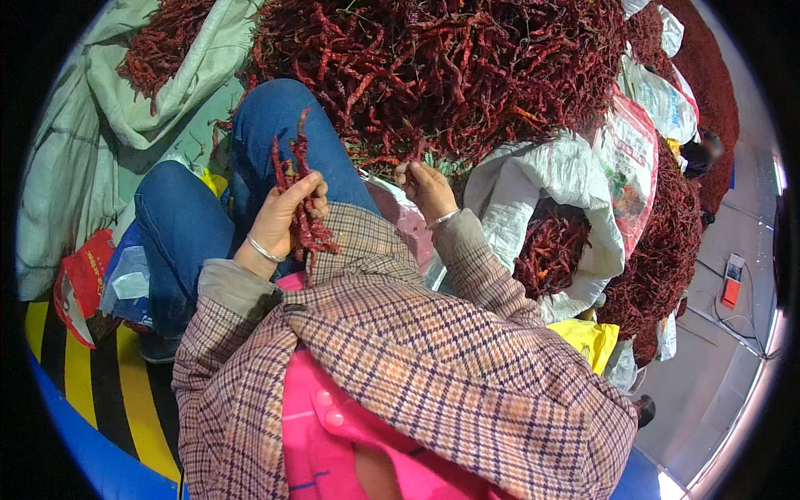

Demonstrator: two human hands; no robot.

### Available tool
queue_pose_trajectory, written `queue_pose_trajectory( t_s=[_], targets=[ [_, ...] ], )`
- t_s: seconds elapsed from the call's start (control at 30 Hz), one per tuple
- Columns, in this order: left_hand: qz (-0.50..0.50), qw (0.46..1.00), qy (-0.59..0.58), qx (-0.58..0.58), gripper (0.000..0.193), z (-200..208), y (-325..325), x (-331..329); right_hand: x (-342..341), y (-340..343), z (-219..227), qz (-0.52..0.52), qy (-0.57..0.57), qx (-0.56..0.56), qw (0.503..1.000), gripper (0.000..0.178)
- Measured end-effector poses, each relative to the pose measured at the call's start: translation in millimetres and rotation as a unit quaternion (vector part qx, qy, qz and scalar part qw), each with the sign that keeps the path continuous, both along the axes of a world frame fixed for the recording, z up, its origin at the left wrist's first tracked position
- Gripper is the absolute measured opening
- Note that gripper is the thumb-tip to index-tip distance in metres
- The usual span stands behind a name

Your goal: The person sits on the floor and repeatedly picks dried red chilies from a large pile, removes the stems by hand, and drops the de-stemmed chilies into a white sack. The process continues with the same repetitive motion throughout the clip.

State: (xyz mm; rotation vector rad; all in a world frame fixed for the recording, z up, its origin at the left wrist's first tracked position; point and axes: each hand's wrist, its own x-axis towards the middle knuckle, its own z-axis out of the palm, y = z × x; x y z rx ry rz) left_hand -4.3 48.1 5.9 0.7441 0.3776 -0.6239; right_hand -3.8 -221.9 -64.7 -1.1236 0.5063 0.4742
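Observation:
Several wrinkled dried red chillies (303,229) stick out above and below my left hand (287,215), whose fingers are wrapped round them over my lap. Farther right, my right hand (429,192) is closed in a pinch at the near edge of a large heap of dried red chillies (433,75). Red chilli shows right behind its fingertips, but I cannot make out what lies between them. Beside my right forearm stands a white woven sack (510,196) with its mouth rolled down and dried chillies (552,250) inside.
At the far left a pale green woven sack (62,167) holds more chillies. A red and blue bag (92,279) lies by my knee, above yellow and black stripes (137,392). More sacks and chilli heaps line the right, where other people are partly visible. A yellow bag (587,340) lies near my right elbow.

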Motion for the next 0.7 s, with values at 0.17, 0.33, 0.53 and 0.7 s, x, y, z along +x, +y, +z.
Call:
queue_pose_trajectory(
  t_s=[0.17,0.33,0.53,0.7],
  targets=[
    [-0.02,0.993,-0.013,0.114,0.021,13.7,-16.8,13.0,-10.8,50.5,58.8,0.027,-0.007,0.075,0.997,0.028],
    [-0.034,0.983,-0.053,0.17,0.02,13.4,-29.3,21.0,-18.3,73.7,80.7,0.111,-0.043,0.059,0.991,0.03],
    [-0.093,0.983,-0.047,0.15,0.016,26.5,-28.8,21.1,-24.9,72.3,77.8,0.268,-0.046,-0.002,0.962,0.021],
    [-0.108,0.981,-0.066,0.146,0.013,16.0,-25.0,17.4,-1.1,61.3,78.5,0.118,-0.176,-0.13,0.969,0.025]
  ],
)
